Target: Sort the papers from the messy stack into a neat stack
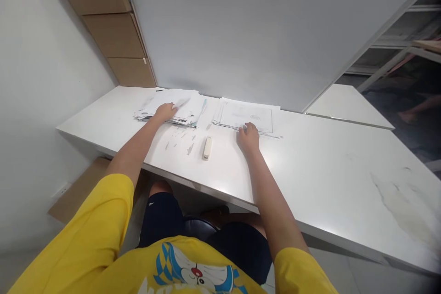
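1. Resting on the left paper stack point(189, 106), your left hand point(165, 112) is curled; its grasp I cannot tell;
2. your right hand point(249, 138), curled, meets the right paper stack point(246, 115) at its near edge; grasp unclear;
3. a cream block point(207, 148) lies between them, nearer you.

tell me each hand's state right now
Left hand: on left paper stack; grip unclear.
Right hand: at near edge of right paper stack; grip unclear.

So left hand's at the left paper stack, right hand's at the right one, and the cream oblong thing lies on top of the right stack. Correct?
One slip: the cream oblong thing is on the white tabletop, apart from the right stack, as the head view shows. Left hand at the left stack, right hand at the right: both stand.
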Motion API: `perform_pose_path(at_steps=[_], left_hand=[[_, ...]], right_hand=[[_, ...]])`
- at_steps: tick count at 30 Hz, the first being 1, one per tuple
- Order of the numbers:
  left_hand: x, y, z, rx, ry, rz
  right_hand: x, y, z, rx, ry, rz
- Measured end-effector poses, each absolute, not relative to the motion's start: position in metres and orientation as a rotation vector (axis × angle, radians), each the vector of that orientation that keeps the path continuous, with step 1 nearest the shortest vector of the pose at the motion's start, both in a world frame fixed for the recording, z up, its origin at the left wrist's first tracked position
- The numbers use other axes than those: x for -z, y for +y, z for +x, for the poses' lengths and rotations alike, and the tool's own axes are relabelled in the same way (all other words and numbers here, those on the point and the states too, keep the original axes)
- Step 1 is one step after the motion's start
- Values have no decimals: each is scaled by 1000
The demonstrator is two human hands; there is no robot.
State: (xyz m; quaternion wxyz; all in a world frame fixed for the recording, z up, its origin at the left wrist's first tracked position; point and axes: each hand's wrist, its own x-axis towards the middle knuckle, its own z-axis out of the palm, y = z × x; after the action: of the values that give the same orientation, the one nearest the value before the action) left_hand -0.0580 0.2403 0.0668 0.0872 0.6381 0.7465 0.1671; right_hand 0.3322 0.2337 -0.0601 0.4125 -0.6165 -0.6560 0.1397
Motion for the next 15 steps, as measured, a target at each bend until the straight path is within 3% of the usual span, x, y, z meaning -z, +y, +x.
perform_pose_path(at_steps=[5,7,10,15], left_hand=[[-74,227,-51,-845,2313,1699],[-75,200,-45,-1374,2175,1482],[-73,141,-35,-2119,1561,1008],[-53,44,-15,-2247,1162,383]], right_hand=[[58,235,335,-430,-1580,-1543],[57,235,338,-477,-1546,-1512],[59,235,342,-508,-1514,-1487],[59,227,351,-421,-1546,-1480]])
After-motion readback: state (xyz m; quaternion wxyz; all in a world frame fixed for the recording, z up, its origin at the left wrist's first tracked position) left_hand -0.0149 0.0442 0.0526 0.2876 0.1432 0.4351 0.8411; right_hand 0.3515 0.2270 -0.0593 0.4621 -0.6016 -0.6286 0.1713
